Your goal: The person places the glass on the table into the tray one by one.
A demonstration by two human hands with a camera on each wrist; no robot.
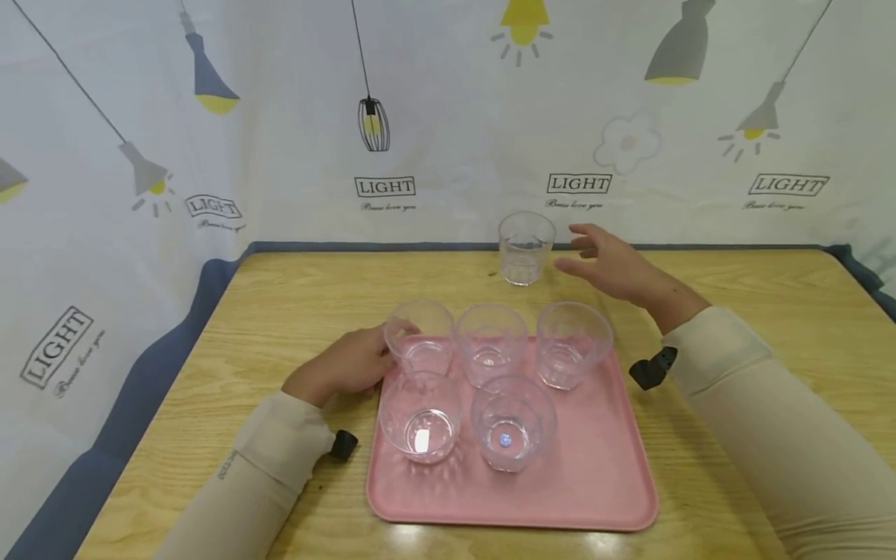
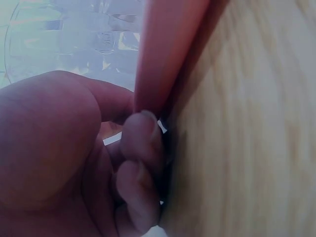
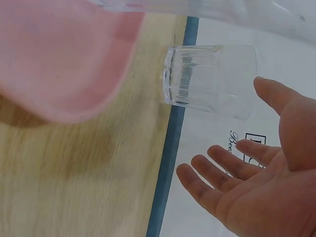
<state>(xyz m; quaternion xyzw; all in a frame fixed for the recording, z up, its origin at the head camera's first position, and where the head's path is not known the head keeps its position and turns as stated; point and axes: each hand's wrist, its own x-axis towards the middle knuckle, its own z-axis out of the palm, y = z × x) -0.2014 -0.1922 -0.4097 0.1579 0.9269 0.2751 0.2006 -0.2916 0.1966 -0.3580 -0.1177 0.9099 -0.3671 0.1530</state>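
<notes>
A pink tray (image 1: 588,482) lies on the wooden table with several clear plastic cups standing on it. My left hand (image 1: 353,358) grips the tray's left rim beside the back-left cup (image 1: 422,342). In the left wrist view its thumb and curled fingers (image 2: 140,140) meet at the tray edge, low against the tabletop. Behind the tray, a single clear cup (image 1: 525,249) stands upright near the table's far edge. My right hand (image 1: 612,264) is just right of that cup, fingers spread and apart from it; the right wrist view shows the gap between palm (image 3: 266,197) and cup.
Two cups, front left (image 1: 421,420) and front middle (image 1: 513,424), stand on the tray before the back row, which includes a middle cup (image 1: 490,346) and a right cup (image 1: 572,346). A white printed cloth (image 1: 448,210) hangs along the table's far edge.
</notes>
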